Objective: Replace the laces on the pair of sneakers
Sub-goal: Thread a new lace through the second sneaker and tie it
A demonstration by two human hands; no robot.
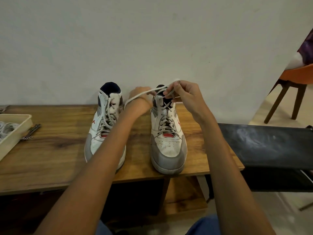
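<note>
Up top, right hand (184,94) and left hand (140,99) pinching lace (144,94) over right sneaker (167,133), toe at table edge (194,174)

Two bare arms with no sleeves in sight. A thin band around the left wrist (141,99). Blue trousers (203,224) at the bottom of the frame.

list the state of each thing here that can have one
left sneaker: upright on the table, fully laced
right sneaker: upright, laced, lace ends loose at the top
lace: lifted, held by both hands
left hand: gripping lace
right hand: pinching lace
tray: holds pale laces
</note>
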